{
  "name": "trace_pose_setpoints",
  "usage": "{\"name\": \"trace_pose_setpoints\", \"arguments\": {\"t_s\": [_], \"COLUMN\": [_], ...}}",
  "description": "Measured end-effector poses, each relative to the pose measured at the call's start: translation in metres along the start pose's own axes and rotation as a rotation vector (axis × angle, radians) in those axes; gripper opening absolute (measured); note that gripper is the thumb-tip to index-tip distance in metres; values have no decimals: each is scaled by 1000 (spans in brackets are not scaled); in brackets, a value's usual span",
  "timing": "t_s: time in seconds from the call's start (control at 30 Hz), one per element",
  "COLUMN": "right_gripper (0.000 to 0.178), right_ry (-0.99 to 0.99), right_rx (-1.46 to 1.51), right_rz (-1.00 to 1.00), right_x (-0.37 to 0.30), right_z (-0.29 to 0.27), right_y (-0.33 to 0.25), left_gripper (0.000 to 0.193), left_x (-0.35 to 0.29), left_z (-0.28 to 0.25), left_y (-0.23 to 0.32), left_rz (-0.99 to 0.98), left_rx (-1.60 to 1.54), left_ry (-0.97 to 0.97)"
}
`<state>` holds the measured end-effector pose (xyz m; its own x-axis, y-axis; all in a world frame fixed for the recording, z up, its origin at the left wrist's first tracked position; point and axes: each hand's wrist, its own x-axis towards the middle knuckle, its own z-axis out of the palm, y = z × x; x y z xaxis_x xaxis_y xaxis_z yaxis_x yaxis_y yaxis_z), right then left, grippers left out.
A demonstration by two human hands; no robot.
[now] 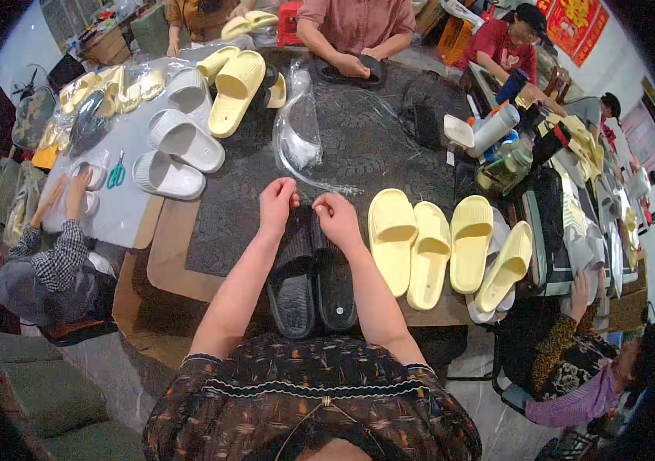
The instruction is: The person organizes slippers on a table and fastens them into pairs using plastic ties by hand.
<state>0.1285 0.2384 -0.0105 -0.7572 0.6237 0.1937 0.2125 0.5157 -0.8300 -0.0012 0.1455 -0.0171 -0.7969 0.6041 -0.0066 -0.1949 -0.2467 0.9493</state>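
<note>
Two black slippers (313, 288) lie side by side, soles up, on the near edge of a dark patterned table (358, 146). My left hand (276, 203) rests on the far end of the left slipper, fingers curled. My right hand (336, 217) grips the far end of the right slipper. Just beyond the hands lies a clear plastic bag (300, 138), crumpled and open toward me.
Several pale yellow slippers (435, 246) lie to my right. White slippers (177, 150), more yellow ones (235, 88) and teal scissors (117, 173) sit at the far left. Other people work around the table. Bottles (500, 131) stand at the right.
</note>
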Motion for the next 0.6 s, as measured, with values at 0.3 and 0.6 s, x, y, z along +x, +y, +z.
{"name": "trace_pose_setpoints", "arguments": {"t_s": [0.3, 0.6], "right_gripper": [14, 15], "right_ry": [79, 225], "right_rx": [363, 261], "right_rz": [22, 47], "right_x": [-1, -4], "right_z": [3, -3], "right_y": [2, 2], "left_gripper": [17, 16], "left_x": [-1, -2], "left_z": [6, 3], "left_y": [4, 2], "left_rz": [22, -2], "left_rx": [154, 238], "left_ry": [-132, -275]}}
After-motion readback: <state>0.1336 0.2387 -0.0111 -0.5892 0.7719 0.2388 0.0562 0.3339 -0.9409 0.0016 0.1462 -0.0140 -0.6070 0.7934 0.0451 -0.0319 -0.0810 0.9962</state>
